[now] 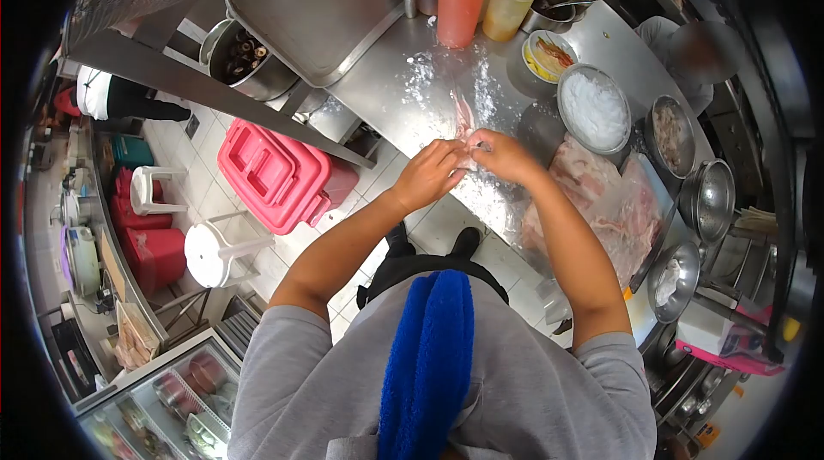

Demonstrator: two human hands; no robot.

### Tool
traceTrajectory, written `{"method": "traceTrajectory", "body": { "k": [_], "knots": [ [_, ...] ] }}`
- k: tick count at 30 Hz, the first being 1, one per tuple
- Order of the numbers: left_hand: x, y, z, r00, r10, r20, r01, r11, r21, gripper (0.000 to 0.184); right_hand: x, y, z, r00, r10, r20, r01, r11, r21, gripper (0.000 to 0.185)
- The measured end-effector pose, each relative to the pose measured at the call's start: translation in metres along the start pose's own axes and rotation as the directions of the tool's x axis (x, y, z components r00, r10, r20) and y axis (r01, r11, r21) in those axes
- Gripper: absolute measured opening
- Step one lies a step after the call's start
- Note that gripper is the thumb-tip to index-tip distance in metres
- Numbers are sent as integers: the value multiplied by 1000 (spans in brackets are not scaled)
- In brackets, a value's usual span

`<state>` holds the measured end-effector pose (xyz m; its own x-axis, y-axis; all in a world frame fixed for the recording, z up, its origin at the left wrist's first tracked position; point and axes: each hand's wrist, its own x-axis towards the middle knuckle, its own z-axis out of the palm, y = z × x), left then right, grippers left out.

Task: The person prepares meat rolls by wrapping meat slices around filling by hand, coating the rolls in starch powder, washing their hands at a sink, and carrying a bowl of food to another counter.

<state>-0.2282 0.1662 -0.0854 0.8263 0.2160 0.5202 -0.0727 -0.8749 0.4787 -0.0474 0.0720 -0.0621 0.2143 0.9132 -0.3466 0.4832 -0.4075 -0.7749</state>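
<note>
My left hand [432,172] and my right hand [502,156] meet at the near edge of the steel table [386,87]. Their fingers are closed on a thin strip of pale pink raw meat [463,117], whose far end points away from me on the steel. Parts of the strip are hidden under my fingers. White powder [422,74] is scattered on the metal around it. To the right of my right hand, a larger heap of raw meat [579,177] lies partly under clear plastic. Behind that heap stands a metal bowl of white powder [594,108].
Squeeze bottles [459,5] and a small bowl of yellow food [549,57] stand farther back. More metal bowls [708,198] line the right side. A large tray [318,5] leans at the left. Pink bins [275,172] and white stools [210,254] occupy the floor. Another person [678,48] is at the right.
</note>
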Motion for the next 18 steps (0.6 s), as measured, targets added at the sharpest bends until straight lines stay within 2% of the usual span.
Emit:
{"method": "traceTrajectory", "body": {
  "k": [1, 2, 4, 5, 7, 8, 10, 11, 12, 13, 15, 16, 18],
  "knots": [
    [0, 1, 1, 999, -29, -23, 29, 1000, 9, 40, 0, -2, -1, 997, 68, 25, -68, 998, 12, 30],
    [0, 2, 2, 999, -29, -24, 30, 1000, 9, 40, -2, -3, 0, 997, 67, 25, -68, 998, 10, 30],
    [0, 2, 2, 998, -60, -20, 61, 998, 30, 39, -9, -8, 2, 996, 19, -83, -25, 998, -65, 31],
    [0, 2, 2, 998, -57, -23, 58, 998, 30, 39, -14, -10, 1, 996, 18, -85, -24, 997, -67, 31],
    [-1, 4, 7, 996, -90, -19, 91, 994, 65, 37, -28, -21, -11, 965, -47, -258, -6, 980, -201, 31],
    [-2, 3, 8, 996, -84, -29, 86, 995, 43, 36, -32, -23, -25, 961, -37, -273, -21, 978, -208, 31],
    [-4, 0, 14, 995, -84, -54, 85, 996, 29, 34, -40, -17, -66, 864, -22, -503, -7, 998, -57, 28],
    [-6, 0, 17, 993, -101, -53, 103, 994, 37, 33, -34, 6, -85, 764, -145, -628, 77, 988, -134, 22],
    [-6, 2, 17, 993, -109, -51, 111, 993, 30, 33, -37, 13, -107, 744, -108, -660, 31, 991, -127, 18],
    [-5, 3, 16, 992, -117, -50, 119, 992, 29, 33, -35, 25, -129, 743, -214, -634, -38, 933, -359, 16],
    [-8, 3, 20, 991, -115, -71, 116, 993, 19, 34, -27, 60, -154, 861, 36, -507, -297, 845, -445, 16],
    [-7, 3, 22, 988, -124, -91, 126, 992, 16, 34, -26, 70, -154, 857, 34, -514, -301, 842, -447, 16],
    [-8, 4, 24, 986, -136, -95, 137, 991, 5, 34, -24, 91, -150, 894, 45, -445, -344, 704, -621, 20]
  ]
}}
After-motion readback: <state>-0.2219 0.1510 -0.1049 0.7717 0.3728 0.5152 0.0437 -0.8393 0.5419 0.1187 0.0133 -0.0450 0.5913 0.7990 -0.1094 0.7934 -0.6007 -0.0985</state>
